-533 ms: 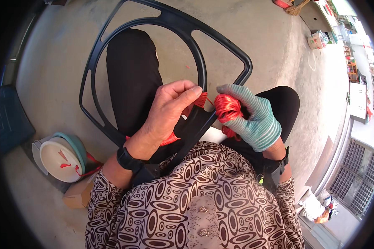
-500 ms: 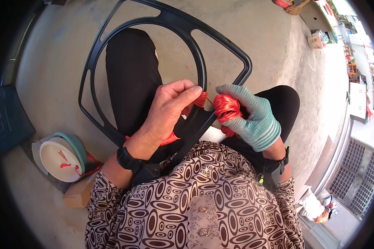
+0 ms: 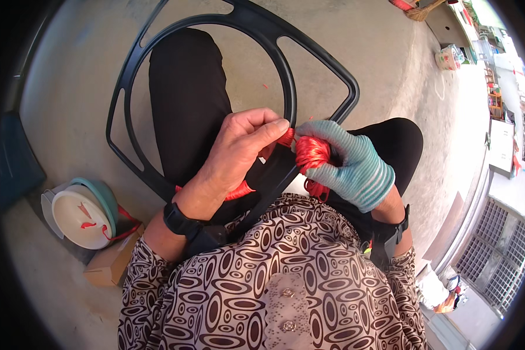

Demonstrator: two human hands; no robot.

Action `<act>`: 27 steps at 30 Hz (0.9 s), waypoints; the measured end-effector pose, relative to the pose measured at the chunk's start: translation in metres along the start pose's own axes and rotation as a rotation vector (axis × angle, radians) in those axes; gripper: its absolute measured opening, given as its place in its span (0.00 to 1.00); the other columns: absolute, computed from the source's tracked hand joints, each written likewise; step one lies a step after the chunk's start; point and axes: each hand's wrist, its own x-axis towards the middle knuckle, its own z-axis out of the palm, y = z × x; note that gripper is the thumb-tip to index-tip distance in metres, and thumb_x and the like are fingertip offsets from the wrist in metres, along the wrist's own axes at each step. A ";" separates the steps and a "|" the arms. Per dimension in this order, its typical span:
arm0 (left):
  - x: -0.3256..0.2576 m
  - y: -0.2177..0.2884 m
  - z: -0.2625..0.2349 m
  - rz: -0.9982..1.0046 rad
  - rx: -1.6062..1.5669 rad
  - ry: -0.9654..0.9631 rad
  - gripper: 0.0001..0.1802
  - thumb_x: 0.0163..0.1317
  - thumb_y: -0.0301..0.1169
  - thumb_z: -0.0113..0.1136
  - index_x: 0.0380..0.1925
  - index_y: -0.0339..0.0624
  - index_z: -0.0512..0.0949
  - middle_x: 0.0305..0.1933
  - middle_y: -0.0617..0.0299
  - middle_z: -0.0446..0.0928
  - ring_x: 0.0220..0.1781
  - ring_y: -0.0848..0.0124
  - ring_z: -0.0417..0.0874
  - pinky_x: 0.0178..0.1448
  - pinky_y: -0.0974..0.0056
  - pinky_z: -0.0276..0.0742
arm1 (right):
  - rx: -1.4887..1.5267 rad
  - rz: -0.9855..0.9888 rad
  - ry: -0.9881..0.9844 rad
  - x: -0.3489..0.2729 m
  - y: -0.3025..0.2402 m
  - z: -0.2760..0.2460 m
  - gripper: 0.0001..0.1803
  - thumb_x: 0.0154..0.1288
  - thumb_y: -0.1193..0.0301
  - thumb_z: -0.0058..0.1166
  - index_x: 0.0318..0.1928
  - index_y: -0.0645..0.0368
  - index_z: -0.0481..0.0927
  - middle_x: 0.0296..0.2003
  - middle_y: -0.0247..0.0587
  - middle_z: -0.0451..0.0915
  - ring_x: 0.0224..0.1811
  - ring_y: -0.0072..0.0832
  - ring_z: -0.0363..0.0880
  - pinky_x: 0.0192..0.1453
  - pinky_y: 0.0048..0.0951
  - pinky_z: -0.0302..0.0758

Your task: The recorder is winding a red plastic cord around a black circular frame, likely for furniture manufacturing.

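Note:
Across my lap lies a black frame [image 3: 289,81] with a round inner ring and angular outer bars. Red cord [image 3: 286,137] is wound in tight turns round part of the ring. Bare, my left hand [image 3: 239,143] pinches the wrapped cord between thumb and forefinger at the ring. My right hand [image 3: 353,166], in a striped teal glove, is closed round a bundle of red cord [image 3: 313,156] just right of the ring. Loose loops hang below the bundle. More red wrapping [image 3: 239,191] shows beside my left wrist, partly hidden by it.
At the left, a white basin [image 3: 81,219] with red scraps rests against a teal basin [image 3: 106,201], beside a cardboard box [image 3: 114,262]. A dark blue object [image 3: 17,163] stands farther left. A broom [image 3: 424,10] and a bucket [image 3: 447,57] are at the far right.
My right hand and the cord bundle have moved slightly left, closer to the ring. My left hand keeps its pinch. The frame has shifted a little in view.

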 end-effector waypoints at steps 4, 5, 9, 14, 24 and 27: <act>0.001 -0.003 0.000 0.017 -0.018 0.006 0.12 0.67 0.34 0.58 0.29 0.38 0.80 0.23 0.73 0.74 0.24 0.86 0.67 0.28 0.77 0.61 | 0.118 -0.135 0.075 0.004 0.009 0.008 0.29 0.54 0.73 0.66 0.57 0.62 0.74 0.42 0.41 0.81 0.41 0.26 0.81 0.48 0.27 0.78; 0.000 -0.002 0.000 0.014 -0.025 0.014 0.11 0.67 0.34 0.58 0.29 0.38 0.80 0.24 0.72 0.74 0.24 0.86 0.68 0.28 0.77 0.61 | 0.161 -0.239 0.125 0.005 0.012 0.011 0.29 0.54 0.72 0.66 0.57 0.61 0.74 0.39 0.41 0.82 0.36 0.26 0.82 0.43 0.26 0.78; -0.004 -0.001 0.002 0.067 0.007 0.014 0.07 0.65 0.29 0.60 0.32 0.36 0.79 0.27 0.69 0.78 0.28 0.87 0.72 0.31 0.78 0.67 | 0.891 -0.249 0.319 -0.014 0.030 0.001 0.30 0.59 0.58 0.62 0.56 0.65 0.74 0.28 0.37 0.77 0.28 0.25 0.78 0.34 0.26 0.77; -0.007 -0.002 0.009 0.169 0.085 -0.078 0.06 0.61 0.23 0.63 0.34 0.34 0.76 0.29 0.66 0.80 0.31 0.85 0.77 0.33 0.79 0.71 | 1.084 -0.044 0.410 -0.025 0.058 -0.011 0.34 0.68 0.50 0.51 0.60 0.69 0.66 0.15 0.23 0.62 0.17 0.17 0.63 0.38 0.27 0.71; 0.000 -0.005 0.013 0.108 0.172 -0.084 0.07 0.62 0.25 0.63 0.34 0.33 0.76 0.28 0.64 0.81 0.29 0.85 0.78 0.32 0.78 0.71 | 1.362 -0.045 0.502 -0.037 0.093 -0.003 0.37 0.69 0.50 0.51 0.64 0.69 0.62 0.22 0.27 0.69 0.25 0.19 0.68 0.43 0.30 0.73; 0.000 -0.004 0.010 0.009 0.032 -0.072 0.08 0.64 0.31 0.63 0.32 0.36 0.78 0.29 0.66 0.80 0.28 0.86 0.76 0.32 0.79 0.70 | 1.456 -0.102 0.528 -0.043 0.107 -0.003 0.31 0.66 0.50 0.55 0.59 0.60 0.67 0.35 0.36 0.75 0.35 0.26 0.76 0.48 0.36 0.79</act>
